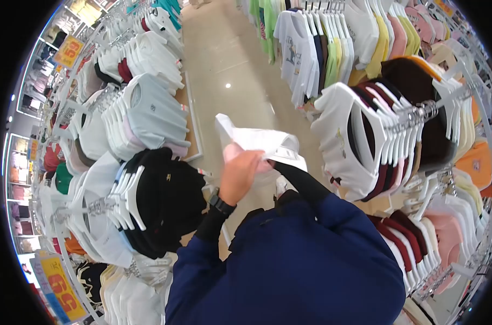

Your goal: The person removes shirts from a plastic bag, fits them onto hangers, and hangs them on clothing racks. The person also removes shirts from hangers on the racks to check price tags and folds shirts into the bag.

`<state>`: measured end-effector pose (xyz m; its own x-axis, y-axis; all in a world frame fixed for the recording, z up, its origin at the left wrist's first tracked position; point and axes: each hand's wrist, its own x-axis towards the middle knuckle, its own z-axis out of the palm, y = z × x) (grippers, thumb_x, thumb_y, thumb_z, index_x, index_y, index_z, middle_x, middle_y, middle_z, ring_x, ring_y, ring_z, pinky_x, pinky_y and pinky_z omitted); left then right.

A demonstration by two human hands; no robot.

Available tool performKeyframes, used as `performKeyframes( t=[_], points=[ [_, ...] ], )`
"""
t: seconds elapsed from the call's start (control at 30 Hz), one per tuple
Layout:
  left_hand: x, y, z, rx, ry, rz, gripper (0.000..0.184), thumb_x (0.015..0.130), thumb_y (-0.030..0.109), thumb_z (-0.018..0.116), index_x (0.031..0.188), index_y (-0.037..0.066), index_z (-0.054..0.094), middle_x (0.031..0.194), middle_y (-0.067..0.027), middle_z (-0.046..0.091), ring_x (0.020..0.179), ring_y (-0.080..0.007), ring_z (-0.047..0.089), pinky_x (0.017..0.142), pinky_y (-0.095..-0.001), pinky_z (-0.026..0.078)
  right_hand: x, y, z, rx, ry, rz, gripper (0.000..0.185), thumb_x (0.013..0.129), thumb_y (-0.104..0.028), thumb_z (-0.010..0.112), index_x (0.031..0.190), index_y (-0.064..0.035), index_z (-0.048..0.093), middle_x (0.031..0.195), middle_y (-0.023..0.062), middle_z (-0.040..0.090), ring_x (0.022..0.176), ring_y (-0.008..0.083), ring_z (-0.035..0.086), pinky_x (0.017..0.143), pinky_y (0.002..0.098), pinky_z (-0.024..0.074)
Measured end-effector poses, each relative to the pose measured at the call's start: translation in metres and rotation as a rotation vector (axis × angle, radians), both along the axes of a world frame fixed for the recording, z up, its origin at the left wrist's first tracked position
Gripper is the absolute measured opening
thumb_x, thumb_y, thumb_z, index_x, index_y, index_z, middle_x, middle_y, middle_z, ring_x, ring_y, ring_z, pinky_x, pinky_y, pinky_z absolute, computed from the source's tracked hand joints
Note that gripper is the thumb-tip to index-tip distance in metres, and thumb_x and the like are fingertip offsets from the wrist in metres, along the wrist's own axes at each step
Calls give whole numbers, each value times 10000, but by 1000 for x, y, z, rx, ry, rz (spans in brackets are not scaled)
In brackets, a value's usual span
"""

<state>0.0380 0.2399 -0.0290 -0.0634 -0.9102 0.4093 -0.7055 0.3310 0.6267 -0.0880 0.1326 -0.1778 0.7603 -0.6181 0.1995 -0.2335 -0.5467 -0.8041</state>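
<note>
My left hand (239, 172), with a dark watch on the wrist, is closed on a bunched white garment (259, 140) in front of my chest. The cloth spreads up and to the right of my fingers, and a pale pink patch shows beside them. Whether the garment is on a hanger I cannot make out. My right hand (269, 163) comes in from the right at the garment's lower edge, close to my left hand. Its fingers are hidden, leaving mainly the black cuff (297, 174) in view.
On the left, a rack carries black shirts (172, 203) and light grey shirts (156, 111) on white hangers. White shirts (341, 138) and dark red shirts (389, 235) hang at the right. A shiny tiled aisle (219, 59) runs between the racks. Yellow price signs (61, 287) stand along the left.
</note>
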Motion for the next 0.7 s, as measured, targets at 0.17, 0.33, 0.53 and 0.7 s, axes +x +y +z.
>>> performKeyframes(
  t=[0.17,0.33,0.53,0.7],
  points=[
    [-29,-26,30,148,163,-153,140,942,117,552,911,-1,621,768,-142,617,694,-312,603,645,-358,468,72,-65,25,-20,-71,115,423,848,-241,660,1200,-24,575,1169,200,596,1107,344,590,911,396,483],
    [33,-67,33,230,370,193,143,954,115,561,910,-13,604,654,-47,526,569,-109,473,525,-275,389,135,-115,33,-30,-51,229,412,853,-239,650,1193,-18,576,1158,205,601,1096,348,594,909,398,483],
    [136,-114,18,337,446,167,149,952,56,540,1011,-19,654,716,-1,514,618,-59,448,550,-227,374,168,-153,18,23,42,291,400,858,-237,637,1183,-12,577,1146,210,608,1083,352,599,907,402,484],
    [184,-144,-10,286,340,255,163,935,28,524,1007,-31,658,793,-48,556,672,-97,507,593,-245,402,185,-185,5,90,114,245,390,863,-235,626,1176,-6,578,1135,215,613,1072,356,603,905,405,484]
  ],
)
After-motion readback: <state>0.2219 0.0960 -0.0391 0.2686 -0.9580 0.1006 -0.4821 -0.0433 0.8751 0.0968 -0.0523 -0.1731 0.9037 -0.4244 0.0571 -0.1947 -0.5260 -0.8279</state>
